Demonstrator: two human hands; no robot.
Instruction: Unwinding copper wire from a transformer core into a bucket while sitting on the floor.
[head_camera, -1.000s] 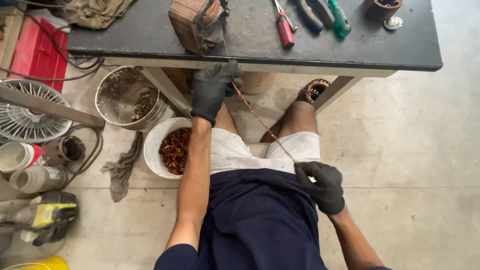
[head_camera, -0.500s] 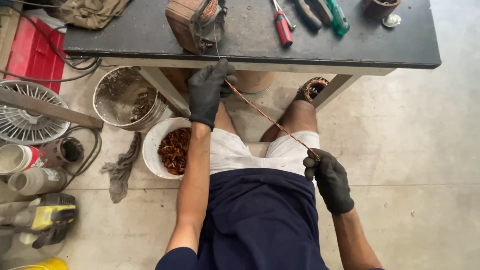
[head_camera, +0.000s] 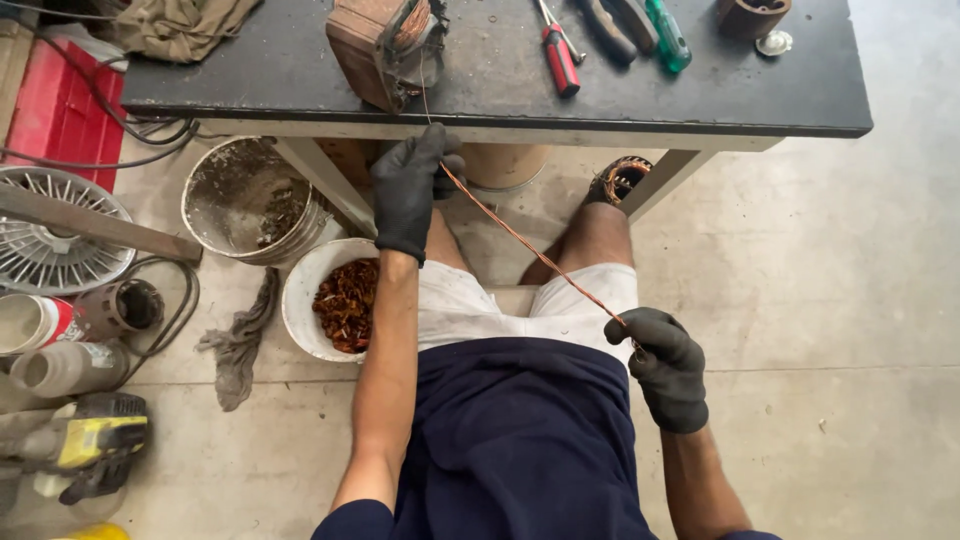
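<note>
Copper wire (head_camera: 530, 247) runs taut across the lap, right hand (head_camera: 662, 366) clamped on its near end by the thigh, left hand (head_camera: 412, 188) pinching it higher up under the desk (head_camera: 700, 95) edge, and up top it feeds from the motor winding (head_camera: 385, 45).

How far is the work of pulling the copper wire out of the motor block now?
Done: a white bucket on the floor already holds a heap of copper scrap. In hand: a copper strand runs taut from the left hand at the table edge to the right hand. Left: the motor block on the table still shows copper windings.
</note>
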